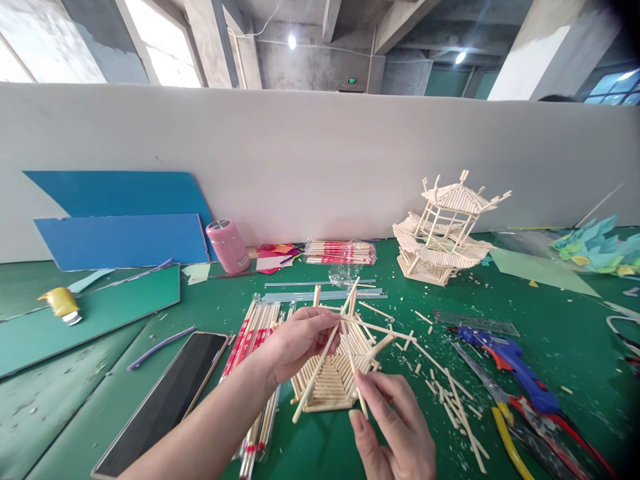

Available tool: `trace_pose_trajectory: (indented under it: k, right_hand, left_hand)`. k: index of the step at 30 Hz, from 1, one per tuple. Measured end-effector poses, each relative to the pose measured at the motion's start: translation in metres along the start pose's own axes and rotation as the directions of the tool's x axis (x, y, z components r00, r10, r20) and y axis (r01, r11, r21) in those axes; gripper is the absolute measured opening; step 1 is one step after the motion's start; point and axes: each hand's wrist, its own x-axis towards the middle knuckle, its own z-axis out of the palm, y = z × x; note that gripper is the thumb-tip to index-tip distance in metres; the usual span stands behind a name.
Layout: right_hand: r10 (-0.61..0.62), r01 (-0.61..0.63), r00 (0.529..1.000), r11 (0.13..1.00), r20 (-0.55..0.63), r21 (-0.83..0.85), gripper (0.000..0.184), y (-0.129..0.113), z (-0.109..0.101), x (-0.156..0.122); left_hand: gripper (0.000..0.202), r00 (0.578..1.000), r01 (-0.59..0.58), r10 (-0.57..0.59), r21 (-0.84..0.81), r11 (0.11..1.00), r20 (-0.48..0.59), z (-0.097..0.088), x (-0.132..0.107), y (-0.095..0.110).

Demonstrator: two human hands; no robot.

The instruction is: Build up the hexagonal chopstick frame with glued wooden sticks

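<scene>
My left hand [313, 330] pinches the joint where several thin wooden sticks [320, 373] meet in a star-like frame. Closer to me, my right hand [395, 420] has thumb and forefinger around the lower end of one stick [351, 357] of that frame. Under the frame lies a many-sided wooden-stick base [329, 383] with rows of sticks and short upright posts; the hands and frame partly cover it. To its left lie plastic-wrapped bundles of sticks [257, 333] with red bands.
A stick-built pavilion [447, 230] stands at the back right. Stick offcuts [457, 407], a blue glue gun [515, 360], pliers [505, 427] and a clear ruler [477, 322] lie right. A phone [165, 400], pink container [228, 247] and yellow bottle [61, 303] are left.
</scene>
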Motion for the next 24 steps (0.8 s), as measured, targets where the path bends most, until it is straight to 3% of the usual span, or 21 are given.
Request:
trace_pose_trajectory:
  k: [24]
  right_hand:
    - [0.038, -0.038, 0.999, 0.999, 0.007, 0.008, 0.047, -0.0035, -0.0035, 0.0021]
  left_hand:
    - [0.03, 1.0, 0.015, -0.015, 0.068, 0.998, -0.012, 0.0003, -0.0087, -0.0006]
